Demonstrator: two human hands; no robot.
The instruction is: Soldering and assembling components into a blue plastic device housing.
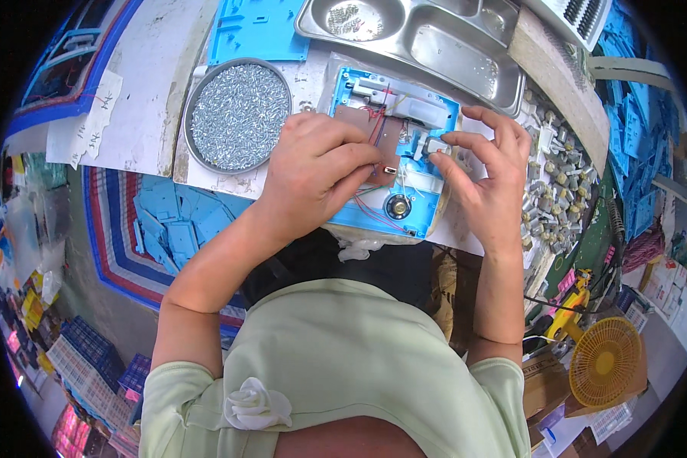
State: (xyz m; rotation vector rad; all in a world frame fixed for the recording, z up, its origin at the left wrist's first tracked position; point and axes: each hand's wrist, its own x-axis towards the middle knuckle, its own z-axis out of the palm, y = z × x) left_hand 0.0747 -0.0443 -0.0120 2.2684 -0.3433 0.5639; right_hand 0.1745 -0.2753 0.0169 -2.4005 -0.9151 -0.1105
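This was a small assembly workshop. A worn white bench (141, 91) carried a round tin of small silver screws (239, 114), a divided steel tray (435, 46) and a heap of small grey metal parts (553, 183). Stacks of blue plastic panels (179, 221) lay in a striped sack below, with crates (91, 351), cardboard boxes and a yellow fan (604, 361) crowding the floor.
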